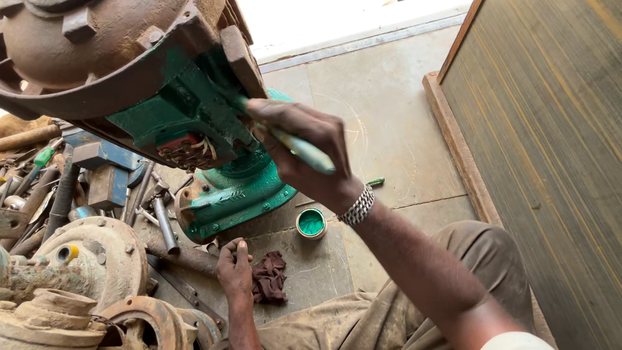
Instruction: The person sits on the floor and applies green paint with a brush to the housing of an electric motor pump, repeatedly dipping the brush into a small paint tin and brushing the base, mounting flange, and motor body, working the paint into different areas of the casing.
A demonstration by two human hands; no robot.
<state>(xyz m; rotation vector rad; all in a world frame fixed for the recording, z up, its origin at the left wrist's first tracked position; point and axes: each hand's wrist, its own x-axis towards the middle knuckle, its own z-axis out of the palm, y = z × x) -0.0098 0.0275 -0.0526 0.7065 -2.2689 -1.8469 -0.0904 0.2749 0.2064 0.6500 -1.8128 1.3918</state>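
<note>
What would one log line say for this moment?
right hand: holds paintbrush on green motor casing | left hand: rests on floor beside dark rag | paint tin: open

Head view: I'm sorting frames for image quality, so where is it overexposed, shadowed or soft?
Head view: the strip beyond the stone floor at top centre is blown out to white; the rusty motor casing sits close to the lens, large and a little soft, its underside in shadow; the right hand with the paintbrush and the small paint tin are evenly lit and sharp.
</note>
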